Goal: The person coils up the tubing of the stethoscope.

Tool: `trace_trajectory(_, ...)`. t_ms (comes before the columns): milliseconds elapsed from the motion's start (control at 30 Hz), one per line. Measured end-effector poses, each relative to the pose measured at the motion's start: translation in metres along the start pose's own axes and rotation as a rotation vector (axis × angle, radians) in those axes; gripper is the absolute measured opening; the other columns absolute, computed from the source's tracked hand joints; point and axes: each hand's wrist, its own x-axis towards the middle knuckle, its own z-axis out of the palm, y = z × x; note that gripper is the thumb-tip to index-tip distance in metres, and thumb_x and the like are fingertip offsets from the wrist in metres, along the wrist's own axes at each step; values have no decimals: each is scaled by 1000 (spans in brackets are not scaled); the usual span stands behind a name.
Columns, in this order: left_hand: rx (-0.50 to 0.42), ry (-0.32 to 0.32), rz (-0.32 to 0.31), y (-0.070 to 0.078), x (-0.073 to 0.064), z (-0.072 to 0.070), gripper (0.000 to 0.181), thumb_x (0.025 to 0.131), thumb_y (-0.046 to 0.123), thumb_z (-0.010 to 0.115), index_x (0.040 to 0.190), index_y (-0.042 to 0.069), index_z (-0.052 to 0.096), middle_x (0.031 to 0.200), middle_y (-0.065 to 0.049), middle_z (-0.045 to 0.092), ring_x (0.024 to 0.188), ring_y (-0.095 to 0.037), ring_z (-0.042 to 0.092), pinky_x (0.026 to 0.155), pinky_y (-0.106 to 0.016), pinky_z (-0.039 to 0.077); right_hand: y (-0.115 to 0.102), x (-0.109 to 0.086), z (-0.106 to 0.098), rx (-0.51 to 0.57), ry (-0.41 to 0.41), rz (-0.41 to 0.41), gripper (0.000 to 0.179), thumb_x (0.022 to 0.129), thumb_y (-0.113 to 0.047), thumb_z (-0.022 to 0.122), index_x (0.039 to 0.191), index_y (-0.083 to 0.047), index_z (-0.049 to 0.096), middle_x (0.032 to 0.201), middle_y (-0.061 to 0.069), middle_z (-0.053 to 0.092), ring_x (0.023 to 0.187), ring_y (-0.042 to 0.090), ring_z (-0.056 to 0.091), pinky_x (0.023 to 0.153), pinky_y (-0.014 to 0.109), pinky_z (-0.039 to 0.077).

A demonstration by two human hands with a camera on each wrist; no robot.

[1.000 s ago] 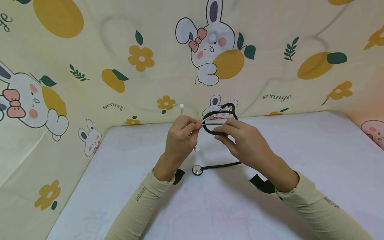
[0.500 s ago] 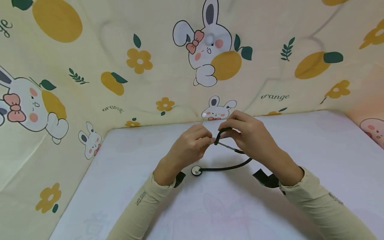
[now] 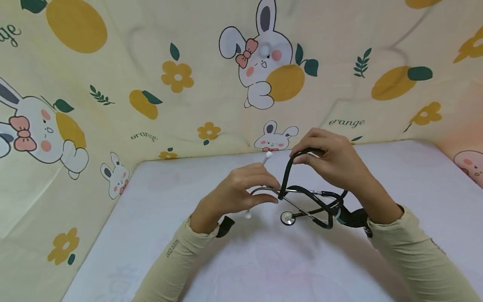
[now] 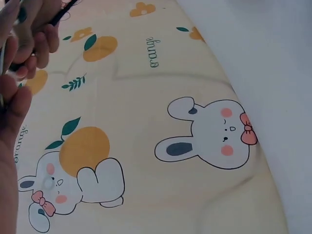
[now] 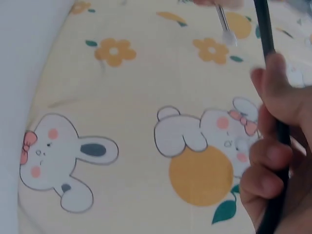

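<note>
A black stethoscope [image 3: 314,197] with silver ear tubes is held over the table between both hands. My left hand [image 3: 241,186] pinches its metal ear tubes, where a loop of black tubing crosses them. White ear tips [image 3: 268,154] stick out above and below that hand. To the right and higher, my right hand [image 3: 332,155] grips a raised stretch of the tubing between thumb and fingers. In the right wrist view the black tube [image 5: 264,29] runs through the curled right fingers [image 5: 265,183]. The round chest piece [image 3: 288,218] hangs low, under the crossed tubes.
A white table [image 3: 241,264] spreads beneath the hands. Behind it stands a cream backdrop [image 3: 226,113] printed with rabbits and oranges. Black straps [image 3: 225,227] show at both wrists.
My right hand has moved right and up, pulling the tubing out of its tight coil. The chest piece has shifted right, and the left hand's fingers have straightened somewhat around the ear tubes.
</note>
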Motion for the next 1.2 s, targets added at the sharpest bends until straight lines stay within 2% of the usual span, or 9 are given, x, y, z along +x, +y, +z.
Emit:
trace_trajectory(133, 77, 55, 25, -1, -2, 1, 33, 74, 12, 87, 104, 3, 77, 84, -1, 72, 75, -8, 59, 70, -17, 47, -5, 0, 10, 40, 89, 75, 14, 81, -7, 81, 88, -19, 78, 87, -11, 64, 73, 5, 50, 60, 18, 37)
trace_trajectory(233, 146, 93, 56, -2, -2, 4, 32, 73, 11, 87, 102, 3, 78, 83, -3, 69, 72, -9, 56, 67, -17, 46, -8, 0, 15, 49, 114, 130, 11, 82, -11, 81, 88, -19, 79, 84, -9, 64, 70, 8, 46, 59, 19, 36)
trace_trajectory(367, 236, 125, 66, -3, -1, 8, 36, 70, 15, 89, 103, 4, 78, 83, -3, 66, 72, -11, 54, 66, -17, 45, -9, -1, 15, 38, 111, 215, 8, 83, -18, 81, 91, -20, 80, 84, -6, 65, 70, 10, 48, 60, 19, 37)
trace_trajectory(533, 304, 157, 63, -1, 1, 10, 36, 71, 17, 89, 104, 5, 79, 83, -4, 65, 75, -13, 55, 68, -19, 46, -10, 2, 10, 71, 101, 305, 11, 84, -23, 82, 94, -19, 81, 88, -4, 67, 76, 10, 54, 62, 16, 43)
trace_trajectory(767, 370, 193, 90, 0, 2, 11, 34, 72, 18, 89, 103, 6, 79, 90, -5, 67, 81, -15, 59, 70, -19, 49, -10, 3, 7, 120, 68, 424, 20, 83, -33, 81, 97, -18, 80, 92, -2, 70, 77, 16, 54, 60, 24, 43)
trace_trajectory(900, 345, 233, 103, 2, 2, 7, 26, 73, 13, 88, 96, 6, 80, 97, -8, 72, 86, -17, 65, 71, -18, 51, -6, 4, 6, 152, 6, 497, 26, 83, -40, 80, 98, -18, 79, 95, -2, 72, 81, 18, 56, 64, 28, 46)
trace_trajectory(1000, 298, 244, 84, 1, 0, 2, 26, 70, 11, 89, 94, 4, 80, 96, -9, 74, 89, -19, 68, 75, -18, 54, -3, 5, 7, 196, -25, 549, 31, 83, -41, 80, 100, -16, 77, 95, -2, 71, 83, 17, 61, 69, 29, 49)
trace_trajectory(1100, 244, 215, 54, -1, -2, -1, 34, 67, 13, 90, 97, 3, 79, 97, -10, 73, 92, -20, 69, 79, -19, 56, -3, 4, 8, 240, -33, 573, 33, 84, -40, 79, 102, -13, 75, 98, -2, 70, 85, 16, 65, 72, 30, 52)
trace_trajectory(1200, 198, 173, 47, -2, -2, 1, 42, 65, 18, 91, 102, 2, 77, 98, -10, 70, 91, -18, 68, 76, -17, 54, -2, 4, 7, 286, -44, 565, 31, 86, -38, 77, 103, -13, 72, 101, -3, 68, 84, 13, 66, 69, 30, 52)
